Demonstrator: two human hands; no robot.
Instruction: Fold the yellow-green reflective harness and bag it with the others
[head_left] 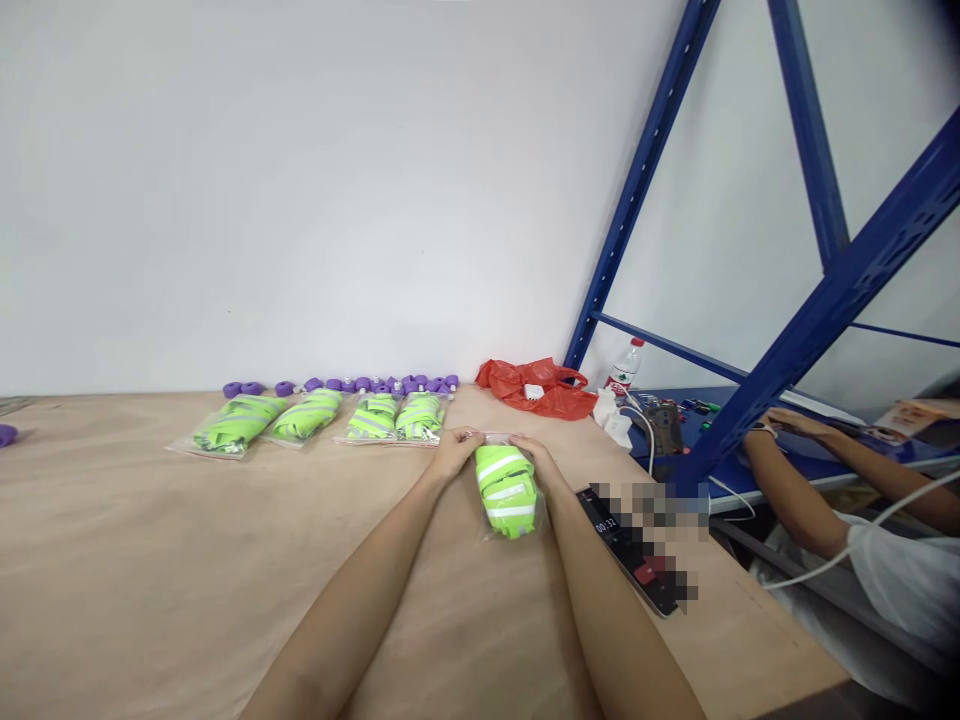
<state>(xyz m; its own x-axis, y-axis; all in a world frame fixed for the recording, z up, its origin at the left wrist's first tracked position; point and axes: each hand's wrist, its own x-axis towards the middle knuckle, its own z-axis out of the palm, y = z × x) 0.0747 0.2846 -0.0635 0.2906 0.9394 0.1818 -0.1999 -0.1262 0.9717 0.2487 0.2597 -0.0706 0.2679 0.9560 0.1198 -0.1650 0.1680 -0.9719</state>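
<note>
A clear plastic bag with a folded neon-green reflective vest (508, 488) lies on the brown table (150, 560) in front of me. My left hand (456, 450) pinches the bag's far top edge at its left corner. My right hand (534, 456) pinches the same edge at the right corner. Both hands are closed on the bag's open end.
Several bagged green vests (311, 418) lie in a row further back, with purple rolls (352, 384) behind them along the wall. A red plastic bag (534, 386), a water bottle (625, 368) and a phone (634, 555) are to the right. Another person's arms (802, 480) rest by the blue shelving (825, 290).
</note>
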